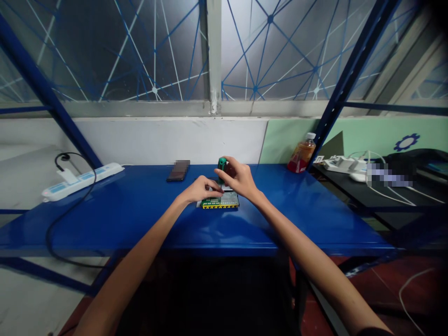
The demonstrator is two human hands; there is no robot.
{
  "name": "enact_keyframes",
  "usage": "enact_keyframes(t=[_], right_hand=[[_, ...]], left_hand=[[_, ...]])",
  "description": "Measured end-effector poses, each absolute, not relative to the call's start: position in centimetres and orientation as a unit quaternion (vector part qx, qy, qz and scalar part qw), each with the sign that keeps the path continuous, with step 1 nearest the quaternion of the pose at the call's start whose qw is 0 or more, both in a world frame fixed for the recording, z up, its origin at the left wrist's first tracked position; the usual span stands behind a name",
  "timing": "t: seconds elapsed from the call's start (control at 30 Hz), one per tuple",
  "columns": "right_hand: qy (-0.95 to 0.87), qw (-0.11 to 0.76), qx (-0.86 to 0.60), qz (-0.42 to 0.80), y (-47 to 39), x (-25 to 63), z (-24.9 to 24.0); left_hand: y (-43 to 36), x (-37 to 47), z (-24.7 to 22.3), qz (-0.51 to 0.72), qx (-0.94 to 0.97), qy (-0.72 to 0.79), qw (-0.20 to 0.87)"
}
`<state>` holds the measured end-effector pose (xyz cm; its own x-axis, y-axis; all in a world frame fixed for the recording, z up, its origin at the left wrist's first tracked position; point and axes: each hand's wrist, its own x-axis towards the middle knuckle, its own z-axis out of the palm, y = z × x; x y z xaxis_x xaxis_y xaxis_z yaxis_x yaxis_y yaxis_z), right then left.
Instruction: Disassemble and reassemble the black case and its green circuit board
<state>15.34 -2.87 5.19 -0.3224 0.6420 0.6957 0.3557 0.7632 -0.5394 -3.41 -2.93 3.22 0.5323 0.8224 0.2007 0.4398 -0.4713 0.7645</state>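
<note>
A green-handled screwdriver [221, 164] stands upright in my right hand [238, 178], its handle between thumb and fingers. Below it on the blue table lies a circuit board [229, 200] with a yellow-and-black strip along its near edge. My left hand [203, 189] rests over the board's left part, thumb and fingers drawn together near the screwdriver's lower end. Whether those fingers hold a small part or steady the shaft I cannot make out. The screwdriver's tip is hidden by the hands.
A dark phone [178, 171] lies behind and left of the board. A white power strip [84, 181] with a black cable sits at the table's left. A bottle [301, 153] with a red label stands at the back right. Blue metal posts [345, 88] rise at both sides.
</note>
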Motion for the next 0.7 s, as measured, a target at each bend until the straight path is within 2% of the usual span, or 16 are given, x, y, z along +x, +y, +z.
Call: enact_keyframes(t=[0.7], right_hand=[[-0.8, 0.484, -0.295, 0.196, -2.98, 15.56, 4.99]], left_hand=[[-2.86, -3.76, 3.1, 0.279, 0.82, 0.37, 0.336]])
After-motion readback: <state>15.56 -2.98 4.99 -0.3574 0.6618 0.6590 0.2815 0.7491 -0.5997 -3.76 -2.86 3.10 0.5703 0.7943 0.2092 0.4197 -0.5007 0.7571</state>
